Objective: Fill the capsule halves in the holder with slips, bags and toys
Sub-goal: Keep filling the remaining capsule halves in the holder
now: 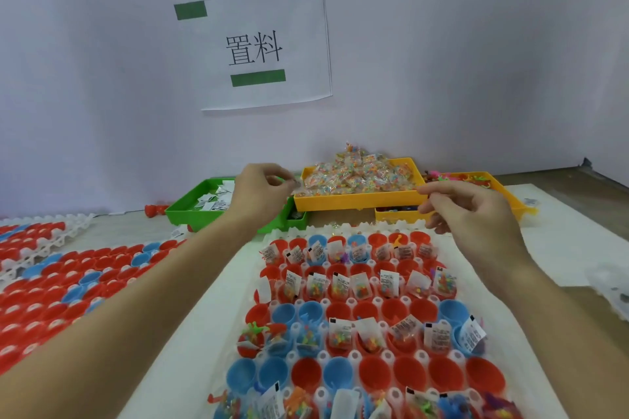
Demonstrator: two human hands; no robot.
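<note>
Both hands reach toward twelve o'clock. The left hand [262, 190] pinches a small bag [295, 184] by the yellow tray [357, 197]. The right hand [476, 211] has loosely curled, empty fingers. The holder [360, 313] sits at six o'clock.

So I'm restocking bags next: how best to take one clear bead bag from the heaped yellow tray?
Pinch a top bag of the clear bead bags by its flat edge, coming from above: they lie loose, heaped above the yellow tray rim, so the upper ones are likely free.
</note>
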